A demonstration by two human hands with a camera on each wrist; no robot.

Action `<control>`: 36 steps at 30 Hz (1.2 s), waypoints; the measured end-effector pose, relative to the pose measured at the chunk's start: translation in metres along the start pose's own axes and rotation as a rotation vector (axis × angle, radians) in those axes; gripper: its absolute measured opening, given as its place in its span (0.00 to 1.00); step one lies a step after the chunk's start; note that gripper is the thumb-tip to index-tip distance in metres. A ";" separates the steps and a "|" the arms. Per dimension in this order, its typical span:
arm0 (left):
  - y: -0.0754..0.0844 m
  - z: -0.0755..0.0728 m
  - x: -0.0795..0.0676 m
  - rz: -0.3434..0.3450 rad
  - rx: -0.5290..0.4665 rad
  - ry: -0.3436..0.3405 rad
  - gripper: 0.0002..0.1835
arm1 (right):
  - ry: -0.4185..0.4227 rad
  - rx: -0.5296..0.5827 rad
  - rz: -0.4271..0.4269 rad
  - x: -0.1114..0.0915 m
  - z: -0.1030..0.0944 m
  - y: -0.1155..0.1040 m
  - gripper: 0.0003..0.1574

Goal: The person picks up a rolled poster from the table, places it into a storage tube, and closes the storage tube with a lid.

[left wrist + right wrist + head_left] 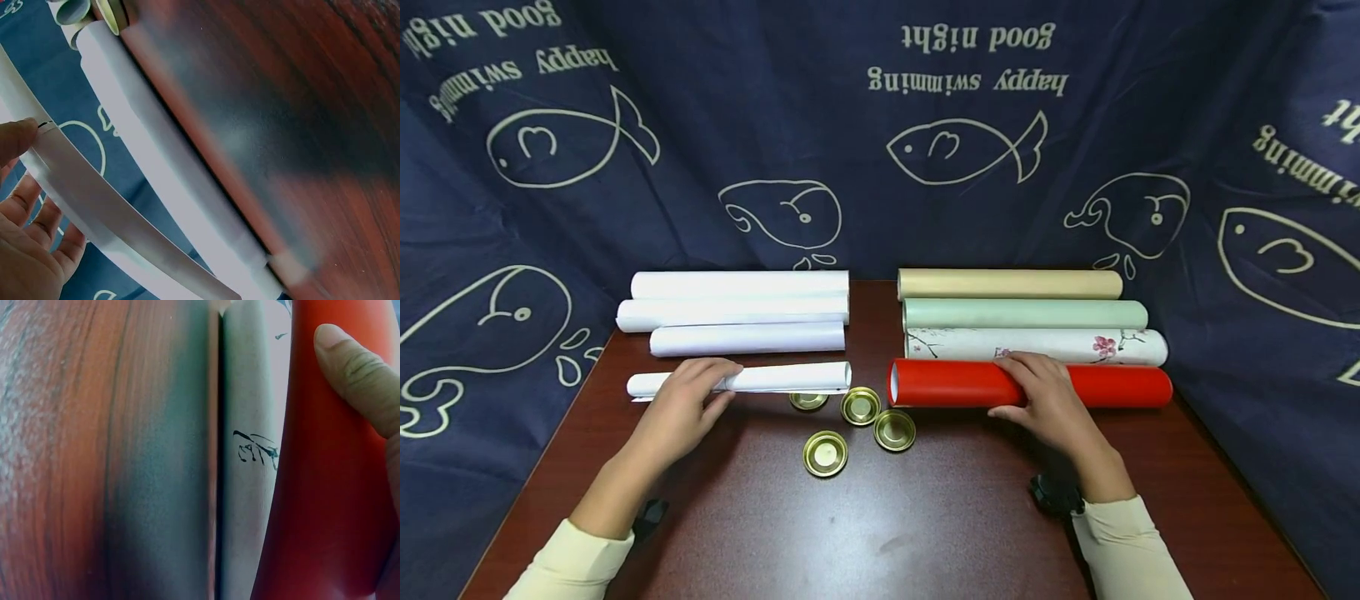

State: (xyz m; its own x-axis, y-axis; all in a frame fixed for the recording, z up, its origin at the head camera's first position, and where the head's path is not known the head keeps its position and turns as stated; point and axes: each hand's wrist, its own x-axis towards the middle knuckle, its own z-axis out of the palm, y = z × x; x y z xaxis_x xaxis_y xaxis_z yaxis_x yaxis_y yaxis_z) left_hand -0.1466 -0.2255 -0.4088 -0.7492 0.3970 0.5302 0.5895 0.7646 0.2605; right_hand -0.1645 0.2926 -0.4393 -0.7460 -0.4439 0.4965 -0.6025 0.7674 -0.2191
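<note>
My left hand (690, 402) grips a thin white paper roll (790, 377), thumb on its near side and fingers over the top. In the left wrist view the thumb presses near the loose edge of this roll (100, 206). On the right, my right hand (1041, 396) holds a thick red roll (955, 383) around its middle; its thumb (353, 365) lies along the red surface in the right wrist view. Just behind the red roll is a white roll with pink blossoms (1120, 345). Several gold round tins (825, 454) sit between the two hands.
Behind the left hand lie three white rolls (737, 312), side by side. A pale green roll (1030, 314) and a beige roll (1007, 283) lie at the back right. Dark blue fabric (865, 133) with fish drawings hangs behind the brown table (850, 533).
</note>
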 end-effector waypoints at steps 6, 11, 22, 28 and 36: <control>0.004 0.000 0.002 0.011 0.004 -0.003 0.22 | 0.022 0.000 -0.023 0.001 0.000 0.000 0.50; 0.009 -0.002 0.002 0.022 -0.019 -0.009 0.22 | 0.029 -0.002 -0.030 0.000 0.000 -0.001 0.50; 0.021 -0.001 0.003 0.094 -0.025 -0.005 0.21 | 0.014 -0.004 -0.036 -0.002 0.000 -0.009 0.51; 0.026 0.002 0.005 0.109 -0.028 -0.020 0.21 | 0.012 -0.008 -0.048 0.000 -0.001 -0.014 0.51; 0.033 0.006 0.009 0.139 -0.054 -0.003 0.21 | 0.025 -0.006 -0.067 -0.002 -0.001 -0.018 0.49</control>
State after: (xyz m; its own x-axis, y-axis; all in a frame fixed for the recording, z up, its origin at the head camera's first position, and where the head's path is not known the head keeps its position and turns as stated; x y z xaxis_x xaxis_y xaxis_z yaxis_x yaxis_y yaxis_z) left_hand -0.1359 -0.1933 -0.4002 -0.6598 0.4987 0.5621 0.7031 0.6736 0.2277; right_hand -0.1522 0.2803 -0.4352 -0.6969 -0.4824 0.5307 -0.6487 0.7396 -0.1795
